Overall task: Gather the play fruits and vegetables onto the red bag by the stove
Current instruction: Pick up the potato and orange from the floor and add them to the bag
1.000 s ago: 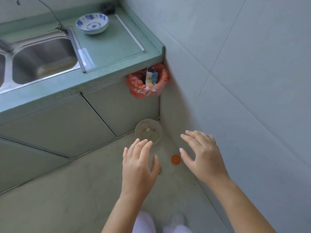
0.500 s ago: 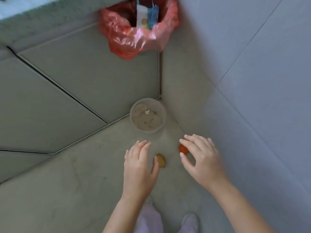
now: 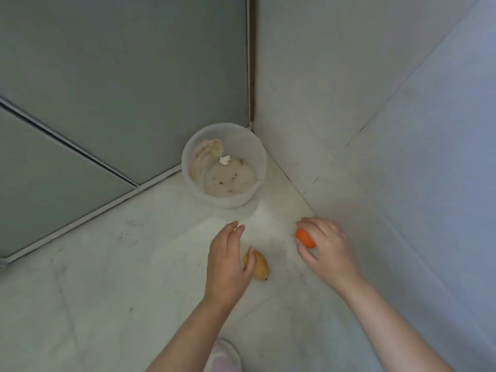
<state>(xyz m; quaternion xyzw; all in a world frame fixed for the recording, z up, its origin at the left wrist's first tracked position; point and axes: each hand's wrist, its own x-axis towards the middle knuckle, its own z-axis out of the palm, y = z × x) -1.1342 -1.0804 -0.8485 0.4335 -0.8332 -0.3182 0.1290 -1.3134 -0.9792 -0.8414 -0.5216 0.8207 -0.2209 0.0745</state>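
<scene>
Two play fruits lie on the pale floor in a corner. An orange round fruit [image 3: 305,238] sits by the wall, and my right hand [image 3: 326,245] curls its fingers and thumb around it. A yellow mango-shaped fruit [image 3: 261,266] lies a little to the left. My left hand [image 3: 228,260] hovers over its left side with relaxed fingers, the thumb at the fruit's edge. The red bag is out of view.
A translucent plastic tub [image 3: 224,165] with dirty residue stands in the corner just beyond the hands. Grey cabinet doors [image 3: 120,84] rise on the left, a tiled wall [image 3: 389,116] on the right. A white shoe [image 3: 224,358] shows at the bottom.
The view dropped down and closer to the floor; counter and red bin bag left the frame. My right hand closed around the orange fruit, and my left hand came down beside the yellow one.
</scene>
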